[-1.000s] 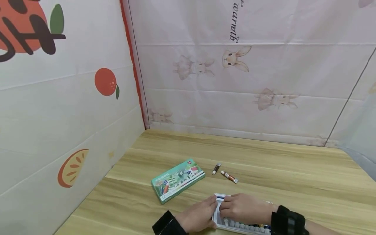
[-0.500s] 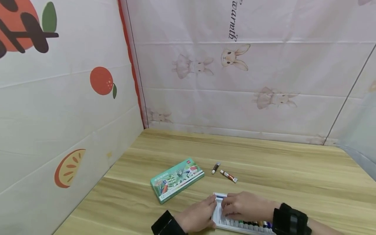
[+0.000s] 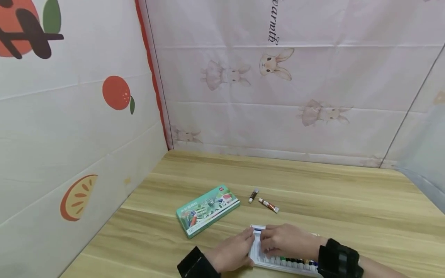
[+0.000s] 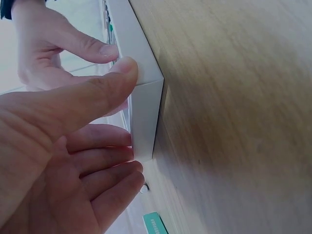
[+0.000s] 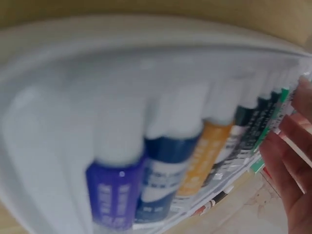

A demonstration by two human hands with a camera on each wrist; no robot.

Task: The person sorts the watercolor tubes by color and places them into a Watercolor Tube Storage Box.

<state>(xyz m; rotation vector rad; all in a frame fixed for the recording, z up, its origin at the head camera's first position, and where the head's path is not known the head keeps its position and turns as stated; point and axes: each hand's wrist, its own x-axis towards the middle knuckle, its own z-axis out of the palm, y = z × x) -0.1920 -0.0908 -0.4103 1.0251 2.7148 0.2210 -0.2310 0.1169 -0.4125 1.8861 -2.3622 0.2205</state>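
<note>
A white tray [image 3: 278,267] lies near the front of the table with a row of white-capped paint tubes [image 3: 300,264] in it. My left hand [image 3: 231,251] grips the tray's left end, thumb at the near corner and fingers toward the far one. The left wrist view shows that thumb on the tray's corner [image 4: 141,92]. My right hand [image 3: 288,240] reaches over the tray, fingertips bent down into its left part; whether they pinch a tube is hidden. Purple [image 5: 117,192], dark blue [image 5: 163,170] and orange [image 5: 207,153] tubes show in the right wrist view.
Behind the tray lie a dark brown paint tube [image 3: 253,195] and a reddish-brown one [image 3: 269,205]. A green paint box [image 3: 208,210] with a plant picture lies to their left. Printed fabric walls [image 3: 243,123] stand behind and left of the wooden table [image 3: 330,193].
My right hand's fingers have shifted slightly within the left part of the tray, and more tubes show below the hand. The left hand stays at the tray's end. The head view has tilted slightly.
</note>
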